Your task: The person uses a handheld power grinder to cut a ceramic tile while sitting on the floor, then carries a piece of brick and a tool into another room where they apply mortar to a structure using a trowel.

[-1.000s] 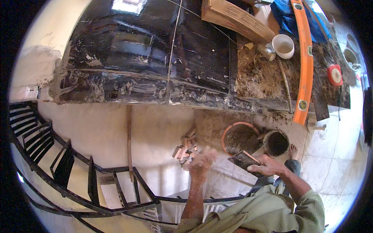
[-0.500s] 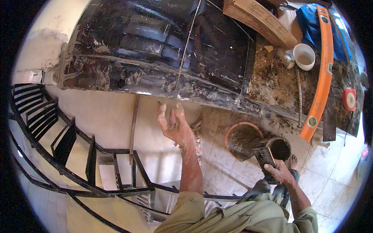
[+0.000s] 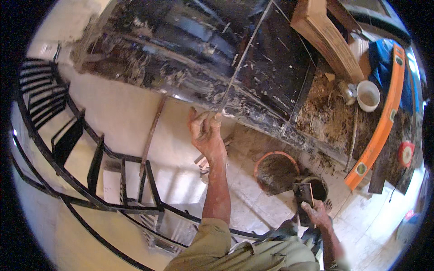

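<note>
My left hand is raised at the front edge of the dark tiled slab, close to the pale joint line. Its fingers are half curled and apart, and nothing shows between them. Lower right, my right hand grips a dark, flat rectangular piece with a pale edge, held upright; its exact kind is unclear. Just beyond that piece stand an orange-rimmed basin of grey mortar and a dark bucket, partly hidden. The slab's face and edge carry smears of grey mortar.
An orange spirit level lies along the right of the work surface, near a white cup, a cardboard box and a red tape measure. A black metal stair railing curves below at left. A thin pole leans there.
The view has turned and shifted, so the slab sits tilted. My left fingers have curled in more at the slab's edge. My right hand still grips the dark piece.
</note>
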